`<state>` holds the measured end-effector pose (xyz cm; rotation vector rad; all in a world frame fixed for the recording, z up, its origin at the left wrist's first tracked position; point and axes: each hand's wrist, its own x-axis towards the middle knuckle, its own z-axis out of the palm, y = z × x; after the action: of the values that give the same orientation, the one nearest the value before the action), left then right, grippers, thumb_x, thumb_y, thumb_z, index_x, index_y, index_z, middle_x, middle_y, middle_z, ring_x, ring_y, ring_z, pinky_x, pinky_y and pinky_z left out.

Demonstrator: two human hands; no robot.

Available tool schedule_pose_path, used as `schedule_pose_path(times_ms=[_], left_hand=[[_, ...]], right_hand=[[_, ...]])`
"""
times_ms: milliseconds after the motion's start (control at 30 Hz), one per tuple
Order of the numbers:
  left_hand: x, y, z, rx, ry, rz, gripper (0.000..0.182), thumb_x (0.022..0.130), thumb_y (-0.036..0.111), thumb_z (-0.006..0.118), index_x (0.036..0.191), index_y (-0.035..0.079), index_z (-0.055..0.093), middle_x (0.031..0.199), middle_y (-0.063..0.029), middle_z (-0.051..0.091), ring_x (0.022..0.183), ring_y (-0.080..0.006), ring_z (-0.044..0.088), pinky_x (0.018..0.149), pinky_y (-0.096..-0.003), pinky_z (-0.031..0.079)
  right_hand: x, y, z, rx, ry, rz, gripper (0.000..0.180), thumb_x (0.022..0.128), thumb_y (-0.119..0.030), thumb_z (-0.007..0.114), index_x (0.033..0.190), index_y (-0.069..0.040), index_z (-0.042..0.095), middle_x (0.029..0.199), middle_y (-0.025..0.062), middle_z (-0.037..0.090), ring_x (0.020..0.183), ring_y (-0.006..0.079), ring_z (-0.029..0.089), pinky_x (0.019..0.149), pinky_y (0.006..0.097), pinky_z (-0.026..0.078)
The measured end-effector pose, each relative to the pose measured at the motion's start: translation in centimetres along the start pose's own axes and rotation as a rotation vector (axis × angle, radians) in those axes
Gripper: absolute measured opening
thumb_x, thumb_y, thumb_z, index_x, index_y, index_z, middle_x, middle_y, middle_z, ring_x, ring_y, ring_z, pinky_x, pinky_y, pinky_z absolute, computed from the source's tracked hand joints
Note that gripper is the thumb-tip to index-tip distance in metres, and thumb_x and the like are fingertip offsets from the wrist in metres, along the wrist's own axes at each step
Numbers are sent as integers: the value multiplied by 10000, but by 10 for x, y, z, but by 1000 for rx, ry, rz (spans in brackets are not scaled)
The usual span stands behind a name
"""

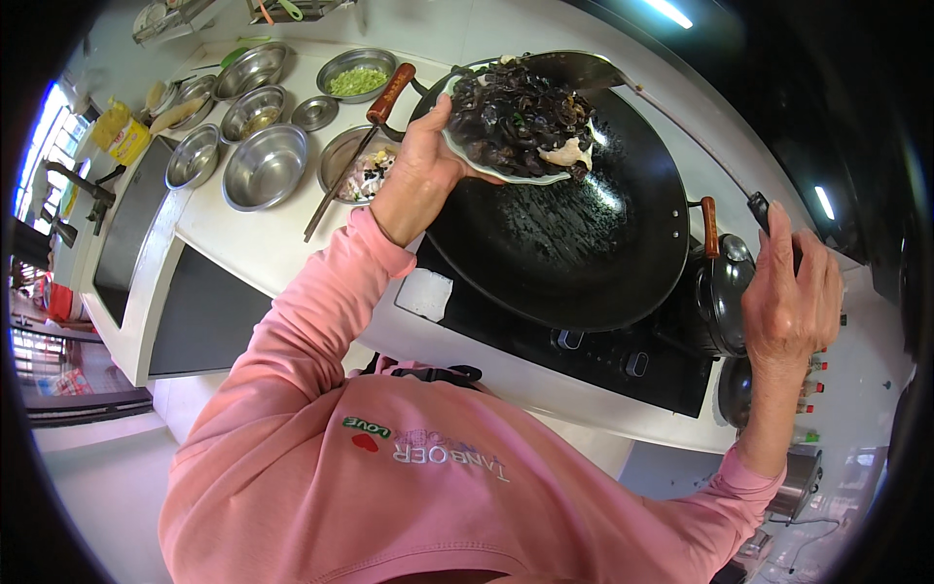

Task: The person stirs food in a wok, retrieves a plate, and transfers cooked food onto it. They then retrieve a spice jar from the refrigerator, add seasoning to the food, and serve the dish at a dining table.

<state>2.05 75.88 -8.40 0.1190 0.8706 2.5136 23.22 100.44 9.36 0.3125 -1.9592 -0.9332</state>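
My left hand (427, 157) grips the near left rim of a pale plate (461, 150), thumb over the edge. The plate is heaped with dark wood ear fungus (511, 117) and a few pale pieces, perhaps meat or egg. It is held above a large black wok (554, 241), whose visible inside is wet and dark. In my right hand (795, 292) is the black handle of a long metal spatula or ladle (686, 131). Its head (573, 69) touches or hovers at the far side of the heap; which one I cannot tell.
The wok's wooden handles (392, 93) stick out at both sides. Left on the counter stand several steel bowls (265, 166), a bowl of chopped greens (357, 82), and a bowl of sliced aromatics (368, 175) with chopsticks (339, 186) across it. A lidded black pot (726, 292) stands right of the wok.
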Motion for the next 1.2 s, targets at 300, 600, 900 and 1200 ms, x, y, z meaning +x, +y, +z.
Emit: schedule_pose_path(times_ms=[300,600,900,1200], left_hand=[[-1,-1,-3,-33,37,1,452,926,434,383,1244,121,458,1227,-104,525,1090,-393,498,710,-735,365],[-18,4,6,-81,82,-23,427,914,406,427,1212,107,488,1206,-108,548,1107,-364,500,812,-708,342],[-50,4,32,-112,-162,-138,306,918,287,477,1163,112,532,1142,-49,582,1057,-232,535,903,-476,412],[-92,-14,45,-209,-428,-520,403,932,355,431,1226,85,493,1203,-77,554,1099,-226,529,953,-420,409]], right_hand=[[-22,0,13,454,-281,534,257,773,-89,659,1030,-73,648,768,87,555,664,220,552,616,309,459],[-74,-28,57,659,-990,592,281,816,-223,521,1041,-93,626,886,215,620,881,388,581,767,454,450],[-69,-76,25,599,-915,592,224,827,-164,539,988,-42,633,843,184,635,787,351,609,728,422,476],[-82,-150,-58,1927,64,1967,434,935,-262,465,1277,2,421,1182,90,525,939,196,581,776,329,478]])
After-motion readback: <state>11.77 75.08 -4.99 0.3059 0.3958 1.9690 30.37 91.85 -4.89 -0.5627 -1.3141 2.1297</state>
